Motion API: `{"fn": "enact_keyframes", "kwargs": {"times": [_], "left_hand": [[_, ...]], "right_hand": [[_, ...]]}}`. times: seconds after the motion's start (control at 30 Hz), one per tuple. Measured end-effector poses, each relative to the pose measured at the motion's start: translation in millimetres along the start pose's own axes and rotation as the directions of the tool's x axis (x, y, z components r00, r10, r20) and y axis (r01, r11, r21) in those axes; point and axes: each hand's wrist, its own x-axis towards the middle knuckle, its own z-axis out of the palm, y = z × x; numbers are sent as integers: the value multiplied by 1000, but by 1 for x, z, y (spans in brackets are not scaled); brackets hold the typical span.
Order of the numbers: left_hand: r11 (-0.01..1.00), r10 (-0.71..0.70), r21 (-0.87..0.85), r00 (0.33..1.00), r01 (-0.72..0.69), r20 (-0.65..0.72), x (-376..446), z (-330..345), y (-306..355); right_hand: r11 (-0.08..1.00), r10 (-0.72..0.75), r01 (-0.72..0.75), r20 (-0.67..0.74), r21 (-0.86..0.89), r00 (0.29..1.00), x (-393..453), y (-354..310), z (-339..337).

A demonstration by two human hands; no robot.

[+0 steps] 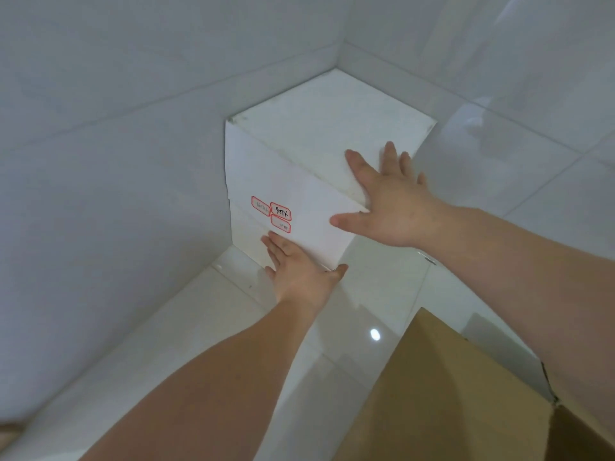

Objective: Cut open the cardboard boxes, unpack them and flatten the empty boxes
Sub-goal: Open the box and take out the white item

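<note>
- I have the white box [299, 181] pushed into the corner where 2 tiled walls [100, 128] meet, standing on the glossy floor [382, 294]. It looks like 2 white pieces stacked, with a seam running across the near face.
- My left hand [299, 271] lies flat against the lower near face, fingers straight and apart, gripping nothing. My right hand [389, 201] is spread over the top near corner, thumb down the face, also clamped on nothing.
- Risk 1: with both palms only pressing, a pull could let the box slip off my hands, since nothing is hooked under an edge.
- Risk 2: if the seam is a loose lid, lifting from the top may bring away only the upper piece and spill the rest.
- Risk 3: the floor looks slick, so the box may skate sideways and hit a wall instead of coming out.
- Risk 4: the brown carton [466, 394] sits close at my right, near my forearm; dragging the box back could jam against it.
- I see no cutter in view, so opening it here would stall.
</note>
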Motion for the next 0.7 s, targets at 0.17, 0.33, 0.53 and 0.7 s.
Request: {"fn": "enact_keyframes", "kwargs": {"times": [0.17, 0.33, 0.53, 0.7], "left_hand": [[999, 51, 5, 999, -51, -8, 2, 4, 1], [999, 34, 7, 999, -34, 5, -1, 2, 2], [975, -110, 201, 991, 91, 82, -1, -12, 9], [917, -304, 327, 932, 230, 196, -18, -32, 18]], "right_hand": [[1000, -16, 16, -22, 26, 1000, -6, 4, 7], [1000, -13, 13, -30, -4, 999, -7, 2, 5], [1000, 21, -21, -23, -1, 1000, -24, 4, 10], [999, 31, -30, 9, -41, 999, -51, 31, 0]]}}
